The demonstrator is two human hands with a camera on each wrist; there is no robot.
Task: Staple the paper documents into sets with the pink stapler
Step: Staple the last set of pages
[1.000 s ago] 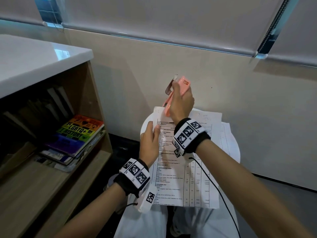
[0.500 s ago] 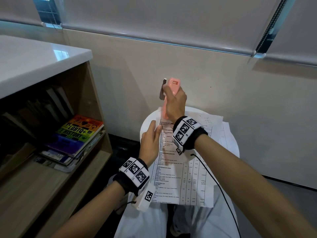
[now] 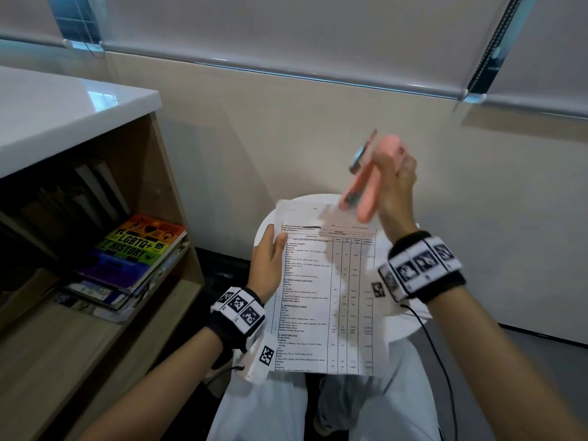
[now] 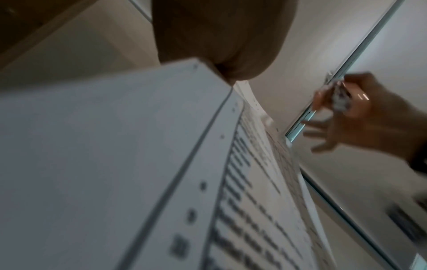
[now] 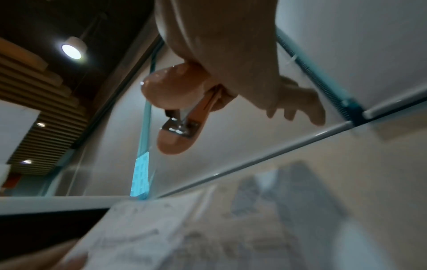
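Note:
A printed paper document (image 3: 327, 291) with table lines lies on a small round white table (image 3: 264, 224) over my lap. My left hand (image 3: 269, 259) holds its left edge, thumb on top of the sheet. My right hand (image 3: 393, 183) grips the pink stapler (image 3: 366, 186) in the air above the paper's upper right part, its mouth pointing down toward the page. In the right wrist view the pink stapler (image 5: 175, 102) shows its metal plate, held apart from the blurred paper (image 5: 184, 228) below. The left wrist view shows the paper (image 4: 254, 182) and the right hand (image 4: 360, 113) beyond it.
A wooden shelf unit (image 3: 152, 198) with a white top stands at the left, holding a stack of books with a rainbow cover (image 3: 140, 249). A beige wall (image 3: 286, 128) and window blinds are behind the table. My legs in light trousers (image 3: 267, 405) are beneath the paper.
My right hand has swung the stapler to the right and higher off the paper's top left corner. The left hand keeps its hold on the paper's left edge.

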